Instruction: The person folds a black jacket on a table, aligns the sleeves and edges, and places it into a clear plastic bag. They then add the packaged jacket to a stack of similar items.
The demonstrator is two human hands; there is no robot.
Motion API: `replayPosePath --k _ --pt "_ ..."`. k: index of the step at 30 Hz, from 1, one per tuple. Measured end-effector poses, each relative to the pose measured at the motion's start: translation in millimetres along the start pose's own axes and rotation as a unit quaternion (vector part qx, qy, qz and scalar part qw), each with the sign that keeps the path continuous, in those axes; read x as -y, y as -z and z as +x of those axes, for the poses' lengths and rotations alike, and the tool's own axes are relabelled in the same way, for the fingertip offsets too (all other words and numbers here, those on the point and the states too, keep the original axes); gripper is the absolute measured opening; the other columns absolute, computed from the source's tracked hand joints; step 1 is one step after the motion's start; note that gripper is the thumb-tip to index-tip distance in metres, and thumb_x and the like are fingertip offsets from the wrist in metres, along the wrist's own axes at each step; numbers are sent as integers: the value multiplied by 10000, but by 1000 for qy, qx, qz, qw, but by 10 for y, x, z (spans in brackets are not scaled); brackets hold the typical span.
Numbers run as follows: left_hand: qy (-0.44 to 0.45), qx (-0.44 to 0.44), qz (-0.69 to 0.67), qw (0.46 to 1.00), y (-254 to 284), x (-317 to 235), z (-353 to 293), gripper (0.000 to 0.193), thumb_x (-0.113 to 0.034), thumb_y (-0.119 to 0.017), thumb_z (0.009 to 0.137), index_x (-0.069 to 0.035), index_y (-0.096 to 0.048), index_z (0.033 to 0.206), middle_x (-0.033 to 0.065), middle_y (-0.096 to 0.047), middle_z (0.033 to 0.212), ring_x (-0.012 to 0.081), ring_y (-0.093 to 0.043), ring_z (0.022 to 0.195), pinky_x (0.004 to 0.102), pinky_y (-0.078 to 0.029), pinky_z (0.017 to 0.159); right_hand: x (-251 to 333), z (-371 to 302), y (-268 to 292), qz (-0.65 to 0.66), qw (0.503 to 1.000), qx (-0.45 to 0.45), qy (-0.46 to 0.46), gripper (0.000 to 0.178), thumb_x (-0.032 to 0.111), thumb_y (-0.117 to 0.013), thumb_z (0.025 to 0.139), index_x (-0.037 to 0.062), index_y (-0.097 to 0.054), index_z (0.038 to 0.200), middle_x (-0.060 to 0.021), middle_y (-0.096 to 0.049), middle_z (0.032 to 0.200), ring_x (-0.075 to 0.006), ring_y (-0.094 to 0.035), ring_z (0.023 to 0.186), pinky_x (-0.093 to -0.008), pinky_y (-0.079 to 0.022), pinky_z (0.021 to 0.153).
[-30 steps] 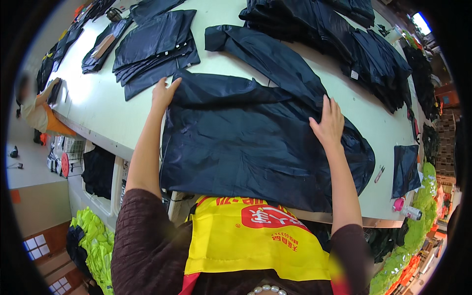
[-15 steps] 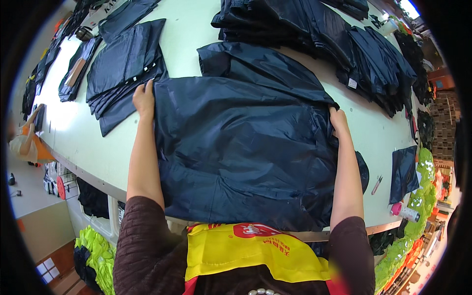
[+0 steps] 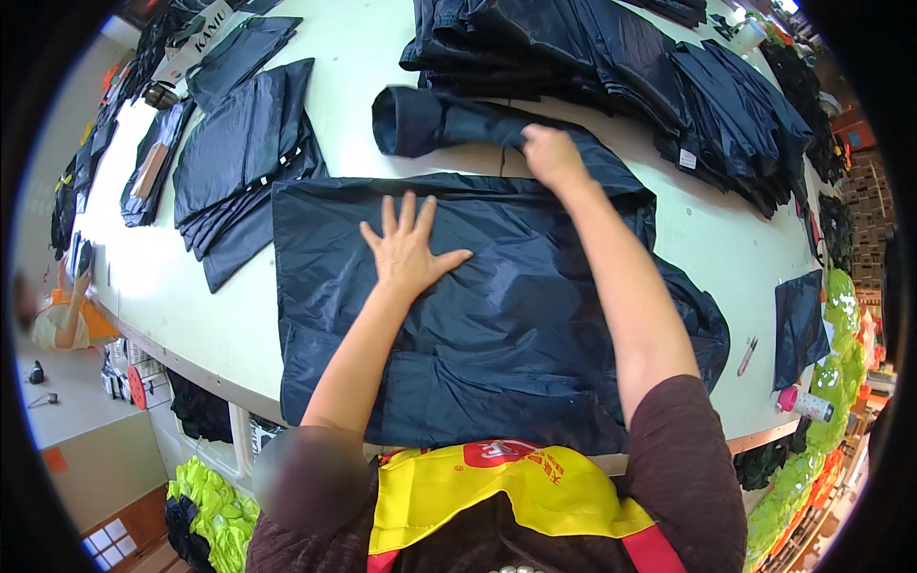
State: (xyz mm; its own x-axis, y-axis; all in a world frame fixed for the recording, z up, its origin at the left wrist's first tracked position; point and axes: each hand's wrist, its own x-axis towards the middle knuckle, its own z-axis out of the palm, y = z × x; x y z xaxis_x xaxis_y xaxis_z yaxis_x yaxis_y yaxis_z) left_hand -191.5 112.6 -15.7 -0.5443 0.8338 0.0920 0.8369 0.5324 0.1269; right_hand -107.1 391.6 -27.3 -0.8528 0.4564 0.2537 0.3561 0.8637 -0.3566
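A dark navy jacket (image 3: 458, 325) of thin, shiny fabric lies spread on the pale table in front of me. My left hand (image 3: 408, 246) rests flat on its upper part, fingers spread wide. At the far side, my right hand (image 3: 554, 156) is closed on the jacket's sleeve (image 3: 478, 124), which stretches leftward beyond the body of the garment. The sleeve's open cuff end (image 3: 406, 121) points left. Another bulge of the same fabric shows past my right forearm, at the jacket's right edge.
Folded dark garments (image 3: 244, 134) lie in a stack at the left. A larger pile of dark garments (image 3: 564, 48) fills the far side. At the right are small snips (image 3: 747, 356), a folded dark piece (image 3: 800, 329) and a bottle (image 3: 804, 403). A co-worker (image 3: 67, 315) is at far left.
Both hands have let go of the jacket's side edges. My left hand has moved right onto the fabric and spread out; my right hand has gone up and left to the sleeve.
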Motion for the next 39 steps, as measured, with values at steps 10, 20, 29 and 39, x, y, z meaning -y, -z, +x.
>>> replayPosePath --k 10,20,29,39 --pt "90 34 24 995 -77 113 54 1023 -753 -604 611 -180 -324 1410 158 -244 1472 382 -163 1370 712 -135 975 421 -276 2583 629 567 -515 -133 263 216 -505 874 27 -618 1017 -96 -650 980 -242 -607 908 -375 -483 815" --pt "155 -42 -871 464 -312 680 -241 612 -478 -336 929 -108 -280 1414 109 -303 1455 266 -245 1354 450 -162 1114 1751 -1325 1163 127 965 -35 225 464 218 -689 714 26 -570 1120 -158 -577 1131 -302 -513 1112 -422 -382 944" --pt "104 -25 -949 297 -145 1080 -602 567 -462 -301 938 -108 -321 1381 94 -332 1434 261 -286 1322 408 -203 1110 0 -2509 1370 -172 951 213 -146 734 107 -611 687 63 -343 1369 -172 -348 1409 -303 -336 1299 -424 -315 1020" --pt "8 -43 -947 319 -341 1524 114 482 -383 -356 947 -111 -374 1344 89 -363 1410 264 -312 1297 388 -177 1115 -646 -2741 1305 -248 965 33 -75 612 -75 -528 700 41 -442 1294 -132 -562 1207 -268 -551 1050 -349 -459 821"
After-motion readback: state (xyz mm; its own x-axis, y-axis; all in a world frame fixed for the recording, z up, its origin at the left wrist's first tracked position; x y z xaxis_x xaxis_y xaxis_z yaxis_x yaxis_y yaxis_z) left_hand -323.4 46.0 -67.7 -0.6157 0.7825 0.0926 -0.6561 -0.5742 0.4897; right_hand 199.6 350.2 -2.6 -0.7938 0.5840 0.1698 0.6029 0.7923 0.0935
